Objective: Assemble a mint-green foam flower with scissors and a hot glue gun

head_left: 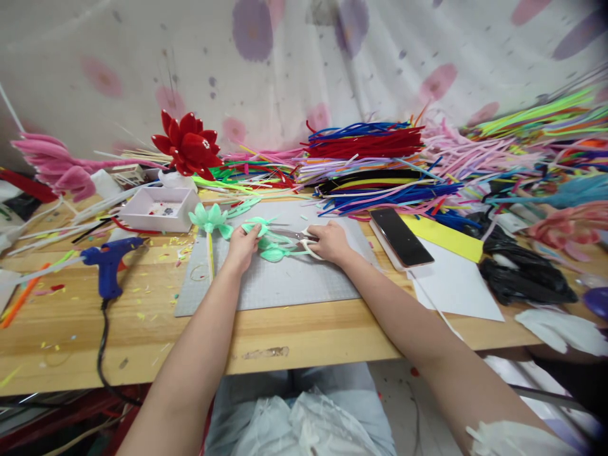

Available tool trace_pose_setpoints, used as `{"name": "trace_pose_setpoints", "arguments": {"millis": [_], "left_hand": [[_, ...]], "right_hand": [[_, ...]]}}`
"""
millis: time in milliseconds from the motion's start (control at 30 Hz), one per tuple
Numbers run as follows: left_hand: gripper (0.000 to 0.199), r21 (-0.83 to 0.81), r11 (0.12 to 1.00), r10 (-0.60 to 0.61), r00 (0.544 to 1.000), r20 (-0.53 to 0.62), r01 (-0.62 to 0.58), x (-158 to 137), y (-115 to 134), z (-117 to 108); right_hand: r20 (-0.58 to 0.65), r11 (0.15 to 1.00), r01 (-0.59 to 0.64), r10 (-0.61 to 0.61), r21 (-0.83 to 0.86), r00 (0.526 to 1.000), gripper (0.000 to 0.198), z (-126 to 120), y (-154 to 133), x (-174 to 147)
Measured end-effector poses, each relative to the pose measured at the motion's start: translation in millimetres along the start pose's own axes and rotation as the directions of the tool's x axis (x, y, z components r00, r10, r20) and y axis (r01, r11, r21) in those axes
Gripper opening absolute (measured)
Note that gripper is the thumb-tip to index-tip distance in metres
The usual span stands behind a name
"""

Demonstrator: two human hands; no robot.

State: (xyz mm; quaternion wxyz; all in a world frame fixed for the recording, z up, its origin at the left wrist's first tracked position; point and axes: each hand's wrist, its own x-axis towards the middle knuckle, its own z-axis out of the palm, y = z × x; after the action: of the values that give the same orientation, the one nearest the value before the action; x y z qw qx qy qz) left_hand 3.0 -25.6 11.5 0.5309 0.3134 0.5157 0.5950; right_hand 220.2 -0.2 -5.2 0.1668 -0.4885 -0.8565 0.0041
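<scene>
My left hand [244, 248] pinches a mint-green pipe-cleaner petal [254, 226] above the grey cutting mat [294, 291]. In my right hand [329, 240] is a pair of scissors [295, 234], its blades pointing left toward the petal. Whether the blades touch the petal I cannot tell. More mint-green petals [275, 253] lie on the mat between my hands, below the scissors. Left of my left hand is a mint-green flower [209, 218] on a pale stem.
A blue glue gun [110, 259] with a black cord lies left of the mat, below a white box [159, 209]. On the right are a phone [401, 237], white paper [456, 282] and a black plastic bag [527, 272]. Bundled pipe cleaners [365, 142] and a red flower [187, 142] line the back.
</scene>
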Motion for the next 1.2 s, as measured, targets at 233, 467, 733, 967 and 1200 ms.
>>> {"name": "trace_pose_setpoints", "arguments": {"millis": [233, 467, 733, 967, 1200], "left_hand": [[0.036, -0.004, 1.0, 0.006, 1.0, 0.01, -0.006, -0.5, -0.1, 0.3], [0.036, 0.003, 1.0, 0.019, 1.0, 0.002, -0.019, 1.5, -1.5, -0.8], [0.035, -0.002, 0.999, 0.032, 0.999, 0.021, -0.032, 1.9, -2.6, -1.2], [0.034, -0.012, 1.0, 0.027, 0.999, 0.016, -0.027, 1.9, -1.7, -0.8], [0.032, -0.087, 0.992, 0.087, 0.991, -0.099, -0.096, 2.1, 14.4, -8.8]], "right_hand": [[-0.005, 0.999, 0.0, 0.0, -0.039, 1.0, 0.034, 0.5, 0.6, 0.2], [-0.016, 0.999, 0.034, -0.034, 0.003, 0.999, 0.036, 1.7, 3.3, -0.1], [-0.029, 1.0, 0.011, -0.011, -0.016, 1.0, 0.035, 0.2, 1.0, -0.5], [-0.025, 1.0, -0.007, 0.006, -0.025, 1.0, 0.036, -0.6, -0.1, -0.5], [-0.108, 0.96, -0.281, 0.281, 0.01, 0.954, 0.034, -9.4, 9.3, 0.7]]}}
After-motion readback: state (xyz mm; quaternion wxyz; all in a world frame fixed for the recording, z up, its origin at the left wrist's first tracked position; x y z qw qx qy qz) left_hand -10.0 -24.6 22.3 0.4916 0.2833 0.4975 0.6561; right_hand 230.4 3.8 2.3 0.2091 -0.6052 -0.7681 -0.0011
